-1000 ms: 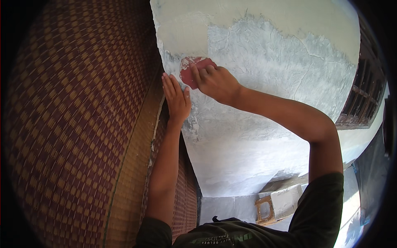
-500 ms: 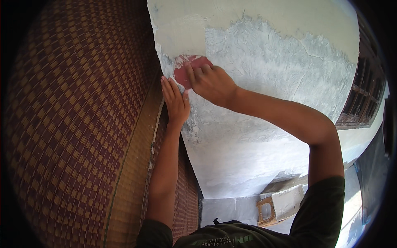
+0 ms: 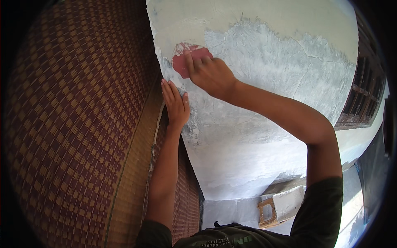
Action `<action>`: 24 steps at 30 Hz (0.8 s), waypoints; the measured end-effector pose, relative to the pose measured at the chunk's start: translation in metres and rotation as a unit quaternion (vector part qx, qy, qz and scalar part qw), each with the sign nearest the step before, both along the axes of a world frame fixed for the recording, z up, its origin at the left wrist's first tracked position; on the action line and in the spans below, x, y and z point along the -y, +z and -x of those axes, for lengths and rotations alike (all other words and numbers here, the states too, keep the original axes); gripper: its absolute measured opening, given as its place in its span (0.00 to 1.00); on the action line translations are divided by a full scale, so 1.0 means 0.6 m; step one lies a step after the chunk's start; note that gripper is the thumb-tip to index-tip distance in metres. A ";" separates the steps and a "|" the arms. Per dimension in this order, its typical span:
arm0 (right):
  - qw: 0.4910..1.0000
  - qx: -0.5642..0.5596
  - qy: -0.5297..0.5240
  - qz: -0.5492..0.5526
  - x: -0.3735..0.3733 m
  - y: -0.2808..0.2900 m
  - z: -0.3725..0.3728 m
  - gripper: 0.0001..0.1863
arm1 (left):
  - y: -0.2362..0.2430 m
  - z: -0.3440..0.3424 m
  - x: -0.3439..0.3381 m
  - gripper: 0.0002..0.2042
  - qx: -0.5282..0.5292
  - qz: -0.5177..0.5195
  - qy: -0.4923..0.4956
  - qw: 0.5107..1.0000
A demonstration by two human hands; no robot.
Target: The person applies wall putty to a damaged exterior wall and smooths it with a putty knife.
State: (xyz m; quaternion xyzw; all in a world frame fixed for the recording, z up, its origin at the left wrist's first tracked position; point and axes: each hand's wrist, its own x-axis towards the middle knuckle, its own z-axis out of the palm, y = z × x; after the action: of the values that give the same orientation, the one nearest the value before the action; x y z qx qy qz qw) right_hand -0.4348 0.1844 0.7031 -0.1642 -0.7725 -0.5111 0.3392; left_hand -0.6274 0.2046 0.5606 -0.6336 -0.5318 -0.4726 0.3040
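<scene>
My right hand (image 3: 211,76) grips a flat red putty scraper (image 3: 180,65), its index finger stretched along the blade. White filler is smeared on the scraper's far edge, which lies against the wall (image 3: 264,82). That wall has a rough grey-white coat in its middle and a smoother cream band above. Just below and left of the scraper, my left hand (image 3: 175,105) lies flat with fingers extended on the wall's left edge. Nothing is held in it.
A brown checked woven panel (image 3: 82,103) runs along the left, close beside the wall's edge. At right is a dark wooden barred window (image 3: 362,91). Low down, a wooden frame-like piece (image 3: 266,211) and a whitish board (image 3: 288,202) rest on the grey tiled floor (image 3: 223,208).
My right hand has slid the scraper a little upward along the wall, away from my left hand. The left hand stays in place.
</scene>
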 end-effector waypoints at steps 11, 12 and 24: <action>0.994 0.083 -0.047 0.044 -0.028 -0.106 -0.012 0.33 | -0.002 0.008 -0.002 0.34 -0.004 -0.010 -0.002 1.000; 0.998 0.051 -0.021 0.031 -0.023 -0.089 -0.004 0.33 | -0.002 0.011 -0.003 0.34 -0.012 -0.021 -0.003 1.000; 0.997 0.056 -0.046 0.019 -0.058 -0.091 0.018 0.31 | -0.003 0.010 -0.002 0.34 0.000 -0.008 -0.012 1.000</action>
State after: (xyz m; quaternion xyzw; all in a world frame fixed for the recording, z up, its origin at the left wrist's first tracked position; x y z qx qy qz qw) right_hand -0.4455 0.2192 0.6487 -0.1772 -0.7913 -0.5201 0.2683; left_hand -0.6335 0.2058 0.5591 -0.6379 -0.5203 -0.4801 0.3031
